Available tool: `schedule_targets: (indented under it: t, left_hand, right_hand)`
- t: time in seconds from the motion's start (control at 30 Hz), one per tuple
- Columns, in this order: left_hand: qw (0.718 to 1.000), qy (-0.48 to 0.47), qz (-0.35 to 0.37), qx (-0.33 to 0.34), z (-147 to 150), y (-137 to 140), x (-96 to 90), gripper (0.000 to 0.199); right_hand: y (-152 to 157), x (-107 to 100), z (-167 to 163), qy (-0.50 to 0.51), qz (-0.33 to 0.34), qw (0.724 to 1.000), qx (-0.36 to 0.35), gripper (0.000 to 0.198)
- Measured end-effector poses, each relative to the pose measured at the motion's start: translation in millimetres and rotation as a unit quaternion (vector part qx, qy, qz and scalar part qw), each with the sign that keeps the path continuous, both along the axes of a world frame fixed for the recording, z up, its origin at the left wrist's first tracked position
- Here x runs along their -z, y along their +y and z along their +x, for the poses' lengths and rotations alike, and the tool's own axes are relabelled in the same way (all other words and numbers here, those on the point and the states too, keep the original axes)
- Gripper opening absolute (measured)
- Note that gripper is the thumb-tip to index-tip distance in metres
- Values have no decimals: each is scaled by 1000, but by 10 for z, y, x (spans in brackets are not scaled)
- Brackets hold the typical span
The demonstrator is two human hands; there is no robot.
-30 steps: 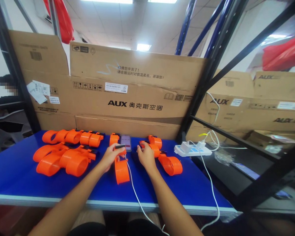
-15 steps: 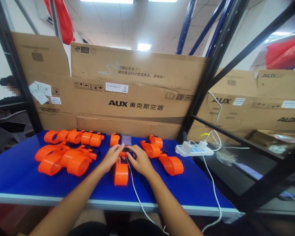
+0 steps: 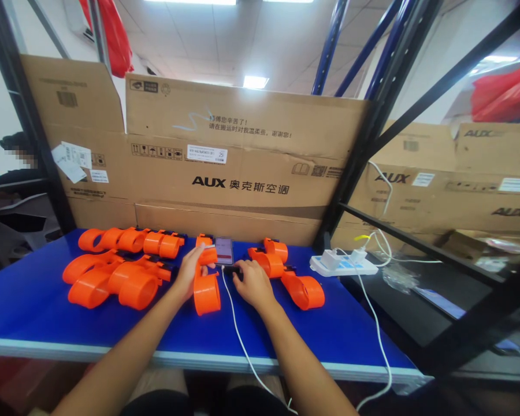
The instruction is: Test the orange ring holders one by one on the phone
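My left hand (image 3: 187,274) is closed around an orange plastic band (image 3: 208,293), lifted slightly and tilted, with its wide loop hanging toward me. A hand's width to the right, my right hand (image 3: 255,283) has its fingers curled on a small black device (image 3: 230,269). The white cable (image 3: 234,318) ends in a plug at the left end of that device. Just beyond both hands, a phone (image 3: 224,245) lies with its screen lit. Behind my left hand sits another orange band (image 3: 204,239), partly hidden.
Several orange bands with black parts (image 3: 138,289) lie in rows on the blue table (image 3: 164,335) at left; several others (image 3: 303,292) are at right. A white power strip (image 3: 343,264) with plugged-in chargers stands near the right post. A cardboard sheet (image 3: 242,208) walls the back.
My hands, close together before, have parted. The orange band has moved left and up with my left hand, away from the black device, which stays with my right hand.
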State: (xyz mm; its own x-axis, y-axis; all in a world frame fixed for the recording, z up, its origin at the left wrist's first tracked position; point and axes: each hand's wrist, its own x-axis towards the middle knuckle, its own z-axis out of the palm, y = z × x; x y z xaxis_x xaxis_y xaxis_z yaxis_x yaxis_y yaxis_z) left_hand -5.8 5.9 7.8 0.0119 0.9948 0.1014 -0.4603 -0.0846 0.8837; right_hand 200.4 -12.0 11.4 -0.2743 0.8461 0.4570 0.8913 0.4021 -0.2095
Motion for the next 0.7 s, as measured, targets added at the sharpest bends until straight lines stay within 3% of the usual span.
schedule_targets:
  t: [0.23,0.47,0.57,0.7]
  left_hand:
    - [999,43,14,-13,36,10,22,48]
    - [998,53,19,-8,49,-9,20,52]
    - [998,60,20,-10,47,-3,32,51]
    - [997,72,27,-7,50,-2,45,48]
  right_hand:
    - [24,9,10,8,-44,999,-24,26]
    - [-11,5,54,1,-83,994,72,29]
    - [-5,21,68,24,-58,994,91,29]
    - [29,71,62,44,12,999,19,29]
